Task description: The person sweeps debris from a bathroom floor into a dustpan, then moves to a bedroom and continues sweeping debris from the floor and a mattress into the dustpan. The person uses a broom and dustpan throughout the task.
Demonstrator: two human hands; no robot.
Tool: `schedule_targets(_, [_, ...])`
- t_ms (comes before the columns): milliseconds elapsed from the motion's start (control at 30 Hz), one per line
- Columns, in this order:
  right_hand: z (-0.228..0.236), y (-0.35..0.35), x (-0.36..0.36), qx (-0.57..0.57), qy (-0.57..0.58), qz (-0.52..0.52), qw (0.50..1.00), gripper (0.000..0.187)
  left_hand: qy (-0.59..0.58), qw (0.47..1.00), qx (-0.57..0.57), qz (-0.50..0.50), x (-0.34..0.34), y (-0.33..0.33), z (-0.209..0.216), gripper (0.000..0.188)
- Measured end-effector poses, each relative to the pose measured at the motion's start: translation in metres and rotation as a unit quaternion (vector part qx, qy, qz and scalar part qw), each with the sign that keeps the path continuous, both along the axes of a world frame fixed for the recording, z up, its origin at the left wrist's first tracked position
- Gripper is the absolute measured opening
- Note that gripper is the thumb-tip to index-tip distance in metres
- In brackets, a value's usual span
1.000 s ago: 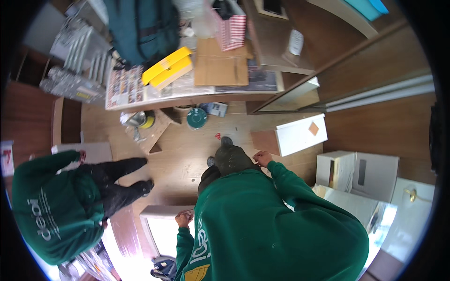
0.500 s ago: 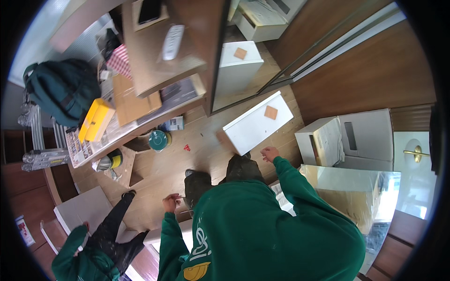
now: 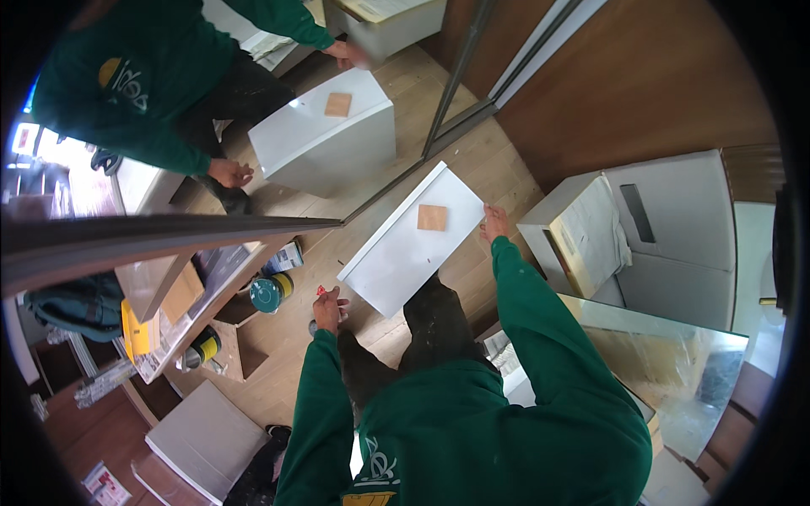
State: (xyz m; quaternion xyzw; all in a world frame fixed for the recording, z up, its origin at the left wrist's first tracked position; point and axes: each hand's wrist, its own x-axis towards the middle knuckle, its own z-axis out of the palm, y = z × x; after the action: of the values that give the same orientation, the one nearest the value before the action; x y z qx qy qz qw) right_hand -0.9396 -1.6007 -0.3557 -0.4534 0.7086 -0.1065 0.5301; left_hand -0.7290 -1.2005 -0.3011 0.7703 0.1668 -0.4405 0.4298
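Note:
A white rectangular cabinet piece [image 3: 390, 250] stands on the floor before me, with a square wooden block [image 3: 432, 218] on its top. My right hand [image 3: 495, 224] is at its right end, fingertips close to the edge; whether they touch it I cannot tell. Off the left end, my left hand [image 3: 329, 310] hangs apart from it, fingers loosely bent and apart. A small red thing [image 3: 321, 290] shows beside those fingers, seemingly on the floor. A large mirror [image 3: 278, 201] reflects the piece, the block and both my hands.
To the right are a light box-shaped unit [image 3: 574, 223] and a glossy wrapped panel [image 3: 675, 363]. Paint cans [image 3: 267, 293] stand on the left beside a low bench [image 3: 181, 333] with a yellow box [image 3: 135, 331]. A grey panel [image 3: 205, 438] lies lower left, near another person's dark-clothed legs [image 3: 257, 464].
My view has turned, and the mirror now fills the upper left. Both hands have moved forward, the right to the white piece's end, the left towards its other end.

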Motion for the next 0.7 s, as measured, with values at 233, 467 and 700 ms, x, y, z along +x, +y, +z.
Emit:
schedule_targets(233, [-0.019,-0.007,0.009,-0.009,0.001,0.081,0.997,0.05,-0.294,0.864,0.118,-0.392,0.025,-0.012,-0.05,0.047])
schedule_targets(467, [-0.017,-0.007,0.004,0.016,-0.014,0.079,0.997,0.048,-0.266,0.843,0.074,-0.462,0.056,-0.025,-0.043,0.039])
schedule_targets(700, [-0.032,-0.009,0.002,0.015,-0.031,0.009,0.999,0.052,-0.271,0.76,0.045,-0.589,0.077,-0.055,-0.041,0.04])
